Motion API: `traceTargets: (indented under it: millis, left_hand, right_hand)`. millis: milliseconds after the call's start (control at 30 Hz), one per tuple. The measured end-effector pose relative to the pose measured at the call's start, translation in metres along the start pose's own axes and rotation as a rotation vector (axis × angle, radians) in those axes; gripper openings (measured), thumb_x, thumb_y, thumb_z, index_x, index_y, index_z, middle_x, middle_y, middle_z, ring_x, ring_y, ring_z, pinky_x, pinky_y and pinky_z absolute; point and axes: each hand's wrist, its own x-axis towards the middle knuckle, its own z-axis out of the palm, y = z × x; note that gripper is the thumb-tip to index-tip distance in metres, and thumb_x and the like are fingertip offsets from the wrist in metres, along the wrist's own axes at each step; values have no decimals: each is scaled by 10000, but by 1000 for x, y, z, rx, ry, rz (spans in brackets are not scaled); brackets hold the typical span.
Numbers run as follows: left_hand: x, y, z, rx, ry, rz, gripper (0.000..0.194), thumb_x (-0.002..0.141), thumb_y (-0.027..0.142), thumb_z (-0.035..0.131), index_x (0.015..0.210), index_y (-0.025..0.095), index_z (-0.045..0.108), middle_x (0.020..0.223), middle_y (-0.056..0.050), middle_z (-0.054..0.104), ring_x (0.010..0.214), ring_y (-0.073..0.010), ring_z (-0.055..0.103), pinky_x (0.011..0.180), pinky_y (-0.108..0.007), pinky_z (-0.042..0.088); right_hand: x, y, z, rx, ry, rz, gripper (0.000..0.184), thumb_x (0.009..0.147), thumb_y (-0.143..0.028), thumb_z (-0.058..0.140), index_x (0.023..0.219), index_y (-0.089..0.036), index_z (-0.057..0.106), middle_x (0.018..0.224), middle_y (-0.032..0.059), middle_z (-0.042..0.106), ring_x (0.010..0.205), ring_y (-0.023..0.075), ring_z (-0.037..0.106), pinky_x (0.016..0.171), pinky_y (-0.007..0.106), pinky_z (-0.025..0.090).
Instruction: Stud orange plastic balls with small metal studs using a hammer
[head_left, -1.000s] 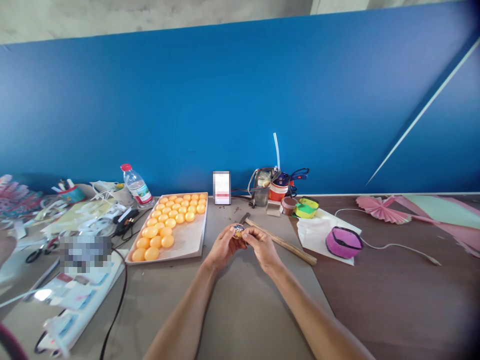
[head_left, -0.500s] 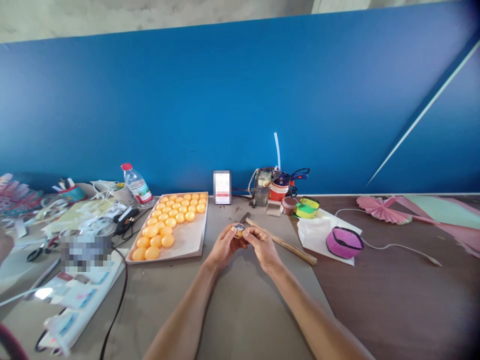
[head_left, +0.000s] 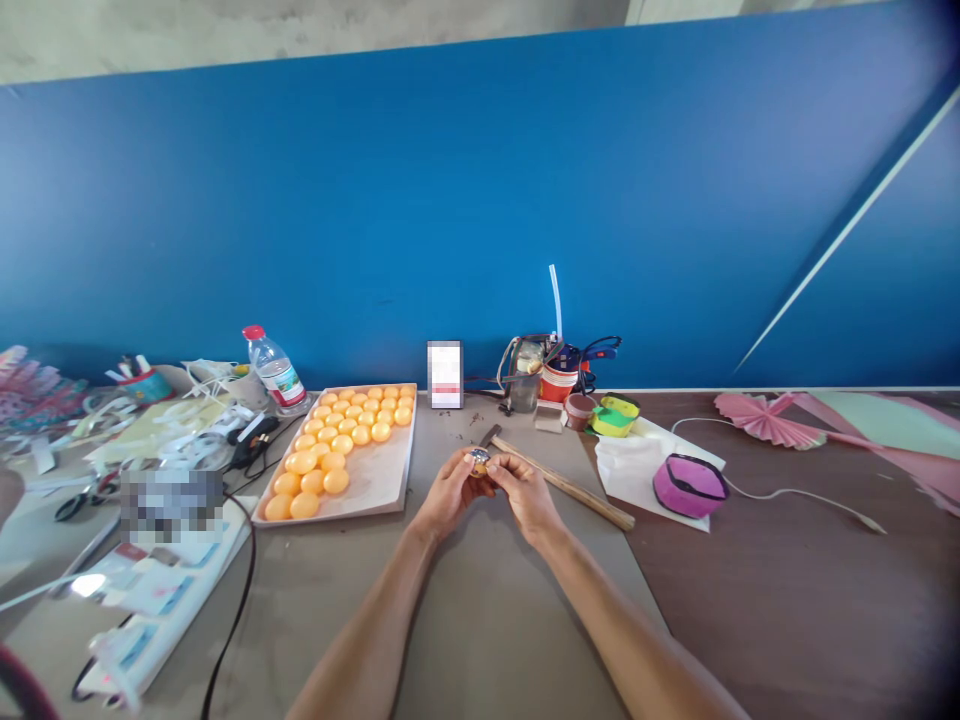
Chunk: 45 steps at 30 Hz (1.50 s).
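Observation:
A small round object [head_left: 479, 461], shiny silver on top and yellowish-orange lower down, is between my two hands above the grey mat. My left hand [head_left: 451, 492] is closed around its left side, thumb near the top. From the right, the thumb and fingers of my right hand [head_left: 520, 488] pinch at its edge. Its underside is hidden by my fingers. Just behind my right hand lies a hammer [head_left: 574, 487] with a wooden handle. To the left of my hands, a shallow white tray [head_left: 386, 478] holds many orange balls [head_left: 328, 436].
A phone-like screen [head_left: 445, 375] stands against the blue partition [head_left: 480, 200]. Right of it are a red cup [head_left: 559, 383] with tools and a purple container [head_left: 690, 486] on white paper. Leftward are a water bottle [head_left: 276, 370], scissors [head_left: 79, 500], a power strip [head_left: 161, 600] and cables.
Both hands keep their hold on the shiny round object in nearly the same place. The whole view has shifted very slightly; nothing else has visibly moved.

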Motion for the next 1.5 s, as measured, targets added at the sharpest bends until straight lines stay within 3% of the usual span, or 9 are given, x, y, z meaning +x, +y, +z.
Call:
traceTargets:
  millis: [733, 1133, 1367, 1500]
  left_hand:
    - [-2, -2, 0, 94, 48, 8, 312, 771, 436, 553, 905, 154, 545, 724, -19, 580, 583, -112, 552, 612, -264, 442]
    - [-2, -7, -3, 172, 78, 9, 296, 756, 406, 581, 928, 170, 531, 756, -10, 591, 603, -123, 567, 634, -285, 450]
    - [-2, 0, 2, 71, 19, 3, 303, 794, 429, 523, 889, 142, 548, 717, -20, 575, 560, -104, 543, 583, -254, 428]
    - [-2, 0, 1, 117, 16, 2, 295, 771, 405, 567, 923, 153, 548, 743, -27, 588, 617, -125, 558, 601, -266, 445]
  right_hand:
    - [1, 1, -1, -26, 38, 54, 259, 638, -372, 680, 612, -187, 501, 520, -57, 482, 492, 103, 453, 509, 254, 362]
    - [3, 5, -1, -97, 148, 83, 288, 591, -379, 705, 584, -190, 488, 475, -72, 466, 451, 88, 432, 475, 240, 345]
    - [1, -2, 2, 83, 10, 81, 292, 640, -414, 676, 618, -189, 491, 558, -41, 537, 468, 96, 451, 469, 244, 337]
    - [0, -4, 3, 105, 54, 115, 336, 603, -414, 708, 575, -191, 459, 518, -54, 506, 442, 87, 425, 452, 238, 324]
